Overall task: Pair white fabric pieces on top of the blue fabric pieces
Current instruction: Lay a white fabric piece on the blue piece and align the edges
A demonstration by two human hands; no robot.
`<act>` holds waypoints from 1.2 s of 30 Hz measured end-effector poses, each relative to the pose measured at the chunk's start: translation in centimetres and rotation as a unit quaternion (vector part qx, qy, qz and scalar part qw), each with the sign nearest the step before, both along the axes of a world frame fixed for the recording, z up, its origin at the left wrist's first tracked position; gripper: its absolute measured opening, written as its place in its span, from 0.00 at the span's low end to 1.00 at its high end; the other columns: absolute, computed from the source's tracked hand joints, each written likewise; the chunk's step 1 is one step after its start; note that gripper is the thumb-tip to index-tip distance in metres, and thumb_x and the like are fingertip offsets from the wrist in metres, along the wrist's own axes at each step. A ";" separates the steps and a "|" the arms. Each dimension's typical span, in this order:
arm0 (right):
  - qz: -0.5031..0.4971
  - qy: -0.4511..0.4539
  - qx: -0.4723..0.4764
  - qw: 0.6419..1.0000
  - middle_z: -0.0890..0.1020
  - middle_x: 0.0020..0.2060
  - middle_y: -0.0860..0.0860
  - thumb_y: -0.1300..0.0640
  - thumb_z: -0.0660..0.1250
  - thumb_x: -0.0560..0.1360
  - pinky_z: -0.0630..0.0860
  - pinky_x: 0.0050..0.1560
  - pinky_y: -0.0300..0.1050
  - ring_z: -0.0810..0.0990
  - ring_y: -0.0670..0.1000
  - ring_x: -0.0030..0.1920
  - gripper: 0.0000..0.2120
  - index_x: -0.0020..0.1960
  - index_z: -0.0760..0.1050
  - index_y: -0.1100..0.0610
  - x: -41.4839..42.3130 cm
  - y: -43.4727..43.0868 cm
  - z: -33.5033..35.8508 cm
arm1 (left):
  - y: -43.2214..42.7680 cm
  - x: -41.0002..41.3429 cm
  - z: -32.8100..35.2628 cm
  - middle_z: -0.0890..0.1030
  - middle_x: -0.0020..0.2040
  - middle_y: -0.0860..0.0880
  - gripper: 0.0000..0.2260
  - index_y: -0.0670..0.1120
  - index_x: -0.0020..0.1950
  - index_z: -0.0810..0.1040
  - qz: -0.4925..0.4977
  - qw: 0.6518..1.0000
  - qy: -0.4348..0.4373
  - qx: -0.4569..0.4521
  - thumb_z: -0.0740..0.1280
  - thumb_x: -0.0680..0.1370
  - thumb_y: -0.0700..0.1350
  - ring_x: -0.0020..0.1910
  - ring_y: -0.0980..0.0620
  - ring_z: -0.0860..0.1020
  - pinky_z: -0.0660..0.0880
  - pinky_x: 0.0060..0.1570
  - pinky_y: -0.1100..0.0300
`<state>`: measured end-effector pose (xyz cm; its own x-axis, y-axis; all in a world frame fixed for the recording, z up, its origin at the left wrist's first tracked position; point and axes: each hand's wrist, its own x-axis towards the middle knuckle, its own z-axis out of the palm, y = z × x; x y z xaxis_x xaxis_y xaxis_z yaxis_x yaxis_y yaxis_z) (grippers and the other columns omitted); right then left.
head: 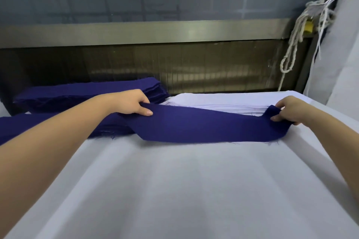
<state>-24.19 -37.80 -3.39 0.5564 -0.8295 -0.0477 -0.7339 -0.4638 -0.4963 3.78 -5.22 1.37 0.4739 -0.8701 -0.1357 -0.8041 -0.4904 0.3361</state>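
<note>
Head view: The left hand [136,103] grips the left end of one blue fabric piece [204,124], fingers curled over its far edge and thumb on top. The right hand [289,109] pinches the raised right end. The piece spans the gap between both hands and lies on the white-covered table [174,190]. The white fabric stack [213,103] sits just beyond the piece, between the hands. A blue fabric stack [87,91] lies beyond the left hand.

Handling: The cloth appears light, limp and non-slippery, and its cut edges are frayed. Hold each piece at both short ends. Keep it lightly taut to prevent folds.
</note>
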 end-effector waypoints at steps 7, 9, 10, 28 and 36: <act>-0.049 0.133 -0.147 0.979 0.73 0.42 0.55 0.57 0.64 0.74 0.71 0.48 0.46 0.73 0.56 0.45 0.10 0.53 0.73 0.62 -0.4 0.1 -0.3 | -1.7 -2.0 -3.4 0.78 0.35 0.54 0.08 0.48 0.42 0.78 0.000 0.998 -0.018 0.056 0.68 0.76 0.51 0.33 0.56 0.75 0.71 0.33 0.61; -0.068 0.154 -0.162 0.972 0.71 0.42 0.53 0.55 0.63 0.74 0.71 0.48 0.47 0.72 0.56 0.46 0.09 0.51 0.69 0.58 -0.2 0.5 -0.7 | -2.0 -2.1 -4.0 0.77 0.36 0.54 0.07 0.50 0.41 0.76 -0.002 0.997 -0.039 0.063 0.68 0.76 0.51 0.34 0.56 0.74 0.70 0.35 0.61; -0.082 0.158 -0.168 0.970 0.71 0.41 0.53 0.54 0.63 0.74 0.69 0.47 0.47 0.71 0.56 0.45 0.09 0.50 0.67 0.57 -0.1 0.7 -0.9 | -2.0 -2.1 -4.2 0.77 0.37 0.55 0.07 0.51 0.40 0.76 -0.003 0.997 -0.046 0.060 0.69 0.76 0.51 0.36 0.57 0.74 0.69 0.36 0.62; -0.098 0.067 -0.281 0.952 0.69 0.64 0.61 0.47 0.52 0.79 0.61 0.63 0.54 0.64 0.61 0.65 0.24 0.65 0.68 0.65 4.7 -0.7 -1.8 | -6.7 -2.3 -5.0 0.78 0.45 0.50 0.07 0.47 0.47 0.75 0.084 0.965 -0.132 -0.212 0.64 0.78 0.49 0.42 0.51 0.75 0.69 0.40 0.57; -0.125 0.107 -0.198 0.966 0.62 0.72 0.58 0.43 0.46 0.80 0.54 0.68 0.54 0.58 0.60 0.70 0.28 0.69 0.68 0.60 4.8 -2.2 -2.2 | -11.5 -3.2 -4.7 0.76 0.55 0.44 0.18 0.40 0.49 0.78 0.154 0.959 -0.126 -0.200 0.55 0.81 0.51 0.62 0.42 0.66 0.68 0.55 0.50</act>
